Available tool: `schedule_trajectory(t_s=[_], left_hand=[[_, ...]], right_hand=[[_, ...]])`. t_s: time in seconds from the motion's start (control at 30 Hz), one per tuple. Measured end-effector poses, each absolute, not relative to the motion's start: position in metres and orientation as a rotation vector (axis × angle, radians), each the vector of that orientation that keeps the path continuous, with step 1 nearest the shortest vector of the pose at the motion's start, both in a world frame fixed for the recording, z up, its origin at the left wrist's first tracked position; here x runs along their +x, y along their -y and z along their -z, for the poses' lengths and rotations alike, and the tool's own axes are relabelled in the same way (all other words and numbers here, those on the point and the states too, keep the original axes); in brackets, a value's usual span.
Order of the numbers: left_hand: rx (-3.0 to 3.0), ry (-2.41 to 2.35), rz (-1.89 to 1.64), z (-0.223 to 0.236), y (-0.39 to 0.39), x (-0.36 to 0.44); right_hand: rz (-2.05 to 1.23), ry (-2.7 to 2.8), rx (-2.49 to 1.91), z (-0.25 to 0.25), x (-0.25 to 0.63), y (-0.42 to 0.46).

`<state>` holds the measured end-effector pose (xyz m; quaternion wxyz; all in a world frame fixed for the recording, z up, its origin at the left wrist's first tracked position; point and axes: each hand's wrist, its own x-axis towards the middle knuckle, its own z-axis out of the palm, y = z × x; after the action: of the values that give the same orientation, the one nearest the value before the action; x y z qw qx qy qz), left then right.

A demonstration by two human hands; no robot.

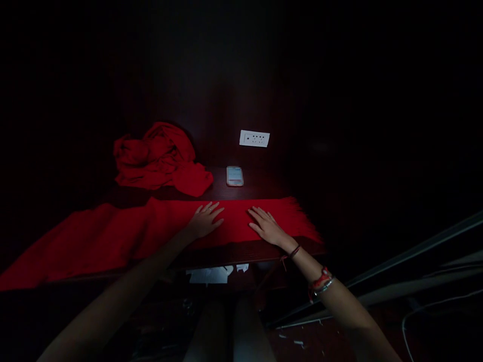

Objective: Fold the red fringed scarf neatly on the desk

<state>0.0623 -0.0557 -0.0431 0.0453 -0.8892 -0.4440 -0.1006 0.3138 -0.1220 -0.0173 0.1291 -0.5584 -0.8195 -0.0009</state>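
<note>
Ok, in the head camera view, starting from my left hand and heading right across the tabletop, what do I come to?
Your left hand → a small device with a lit screen → your right hand → the fringed end of the flat red cloth.

No text legible; screen of phone-like device (234, 176) too blurred.

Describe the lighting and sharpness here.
Head view: heavy gloom, outer areas nearly black; head view: fringed red scarf and white wall socket stand out; head view: crumpled red cloth has dark folds; head view: phone screen looks blocky, unreadable.
</note>
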Motion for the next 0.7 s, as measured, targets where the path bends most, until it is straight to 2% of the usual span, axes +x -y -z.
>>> schedule_trajectory(t_s=[0.13, 0.37, 0.5, 0.7], left_hand=[[-2.695, 1.205, 0.345, 0.032, 0.064, 0.061], [-2.818, 0.751, 0.175, 0.011, 0.108, 0.043], [-2.832, 0.802, 0.129, 0.004, 0.119, 0.037], [-2.83, 0.855, 0.042, -0.002, 0.118, 0.039]], right_hand=[[0.005, 2.494, -1.601, 0.034, 0.309, 0.132], [0.096, 2.486, -1.269, 0.017, 0.313, 0.145], [0.138, 2.624, -1.044, 0.011, 0.295, 0.156], [0.179, 2.691, -1.007, 0.01, 0.293, 0.153]])
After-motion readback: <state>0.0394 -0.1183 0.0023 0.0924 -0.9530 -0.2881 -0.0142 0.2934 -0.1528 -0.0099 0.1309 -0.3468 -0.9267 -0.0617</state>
